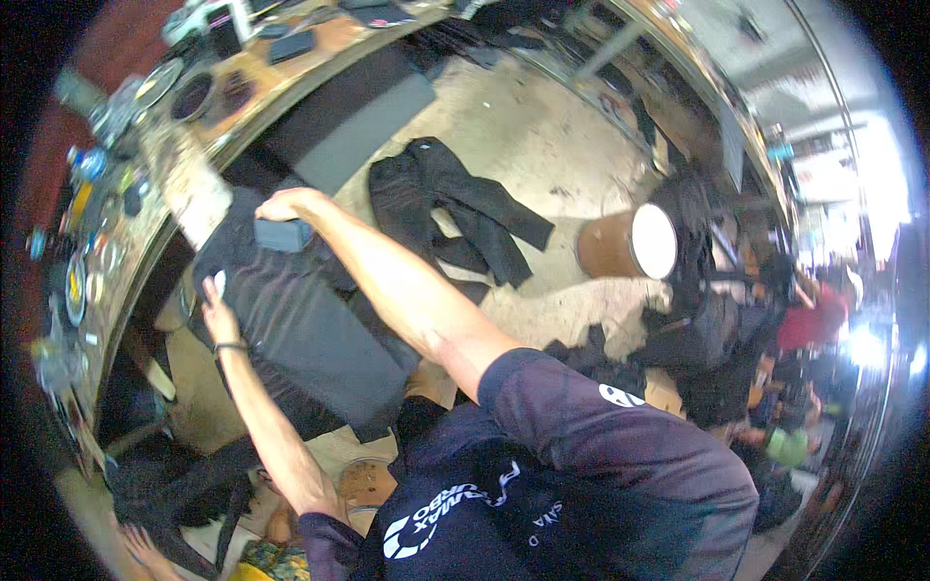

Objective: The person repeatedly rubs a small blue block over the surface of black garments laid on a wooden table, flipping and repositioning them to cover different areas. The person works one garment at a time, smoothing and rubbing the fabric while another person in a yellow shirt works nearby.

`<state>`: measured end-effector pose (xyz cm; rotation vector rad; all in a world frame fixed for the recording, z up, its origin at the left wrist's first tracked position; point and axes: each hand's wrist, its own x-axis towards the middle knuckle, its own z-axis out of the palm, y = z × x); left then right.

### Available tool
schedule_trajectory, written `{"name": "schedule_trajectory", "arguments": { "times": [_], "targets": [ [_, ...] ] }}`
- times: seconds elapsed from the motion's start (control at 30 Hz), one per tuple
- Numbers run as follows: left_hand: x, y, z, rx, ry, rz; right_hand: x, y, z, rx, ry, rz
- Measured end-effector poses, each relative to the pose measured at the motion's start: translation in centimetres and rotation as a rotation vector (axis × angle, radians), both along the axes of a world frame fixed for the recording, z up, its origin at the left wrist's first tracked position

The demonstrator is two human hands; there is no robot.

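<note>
A dark garment [310,329] lies spread flat on a low surface below me. My right hand [289,205] is closed over a small dark blue-grey block [281,234] that rests on the garment's far end. My left hand [217,302] lies flat on the garment's left edge, fingers together, with a dark band on the wrist. A second black garment [455,218] lies crumpled on the pale concrete floor [504,116] to the right of my right arm.
A long cluttered workbench [174,145] with round tins, tools and bottles curves along the left. A brown cylinder with a white top [630,244] stands on the floor at right. Dark bags [707,329] and a person in red [814,320] are at far right.
</note>
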<state>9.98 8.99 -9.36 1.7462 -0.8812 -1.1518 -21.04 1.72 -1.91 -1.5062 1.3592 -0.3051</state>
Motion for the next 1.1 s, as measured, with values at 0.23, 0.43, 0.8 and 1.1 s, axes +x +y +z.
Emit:
{"name": "schedule_trajectory", "arguments": {
  "times": [0.23,0.43,0.8,1.1],
  "targets": [
    [-5.8,26.1,3.9,0.139,-0.283,-0.264,-6.8,20.2,-5.1,-0.030,0.025,0.202],
    [-18.7,39.3,11.2,0.515,0.446,-0.476,-17.5,45.3,-0.4,0.332,0.234,-0.194],
    [-32.0,25.0,9.3,0.004,0.544,-1.077,-26.4,46.9,2.8,0.204,-0.096,-1.236],
    [-31.2,4.3,11.1,-0.474,-0.402,-0.565,-30.2,19.5,-9.4,-0.189,-0.072,-1.065]
  ]
}}
